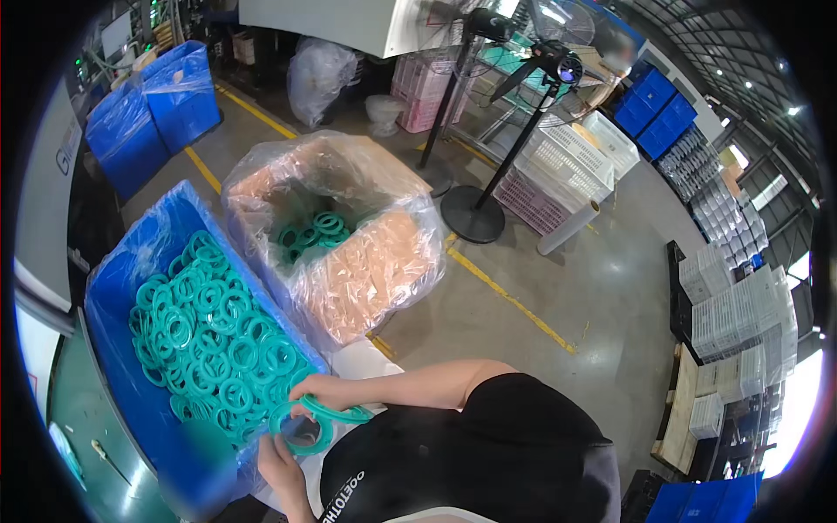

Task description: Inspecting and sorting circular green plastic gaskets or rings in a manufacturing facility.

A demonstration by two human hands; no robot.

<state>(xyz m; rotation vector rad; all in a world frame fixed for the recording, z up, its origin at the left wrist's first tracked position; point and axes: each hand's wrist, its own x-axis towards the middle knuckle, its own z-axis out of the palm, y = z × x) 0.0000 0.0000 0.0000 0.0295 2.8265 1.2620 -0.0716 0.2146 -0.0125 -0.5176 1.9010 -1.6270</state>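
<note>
Grey glossy floor (pixel 602 301) right of right hand (pixel 316 392), yellow line (pixel 514 301) across it; dark beamed roof (pixel 697 37), lit lamps (pixel 793 111) high, far right of hand.

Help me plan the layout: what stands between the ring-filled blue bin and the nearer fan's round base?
A plastic-lined cardboard box holding teal rings stands between bin and base, in the head view.

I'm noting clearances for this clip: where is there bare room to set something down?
Widest is the grey floor between the yellow line and the white crate stacks at right. A narrower strip lies between the plastic-lined carton and the far-left blue bins. Crowded: the near blue bin, heaped with green rings and close beside the carton.
</note>
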